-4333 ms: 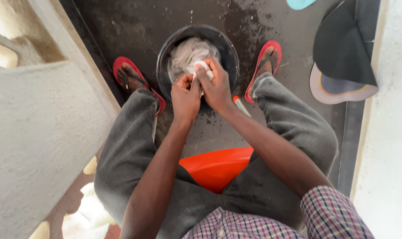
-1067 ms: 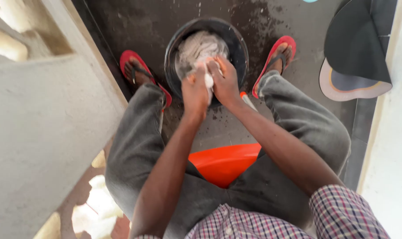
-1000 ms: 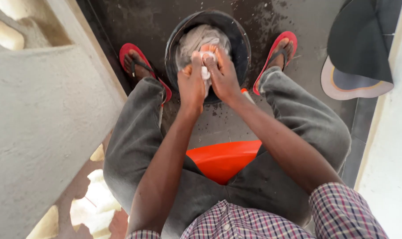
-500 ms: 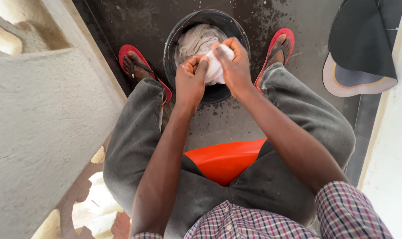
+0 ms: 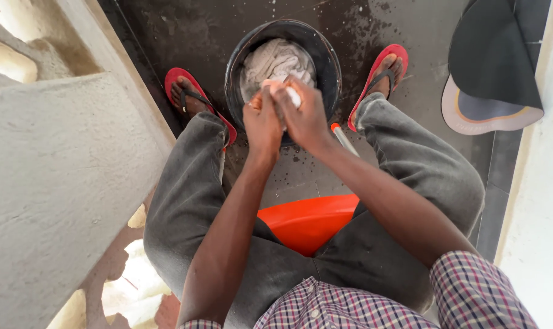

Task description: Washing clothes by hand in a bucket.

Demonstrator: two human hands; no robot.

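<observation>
Lowered again, both fists, left hand (image 5: pixel 262 122) and right hand (image 5: pixel 302 116), clenched the white cloth (image 5: pixel 293 97) together, rubbing it over the black basin (image 5: pixel 331 61).

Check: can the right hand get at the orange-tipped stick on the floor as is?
Probably not right away. The right hand is shut on the white cloth with the left hand over the basin. The stick lies just under the right wrist, path open, but the fingers are full.

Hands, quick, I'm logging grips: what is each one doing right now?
Left hand: closed on the white cloth, over the black basin.
Right hand: closed on the same white cloth, pressed against the left.
</observation>
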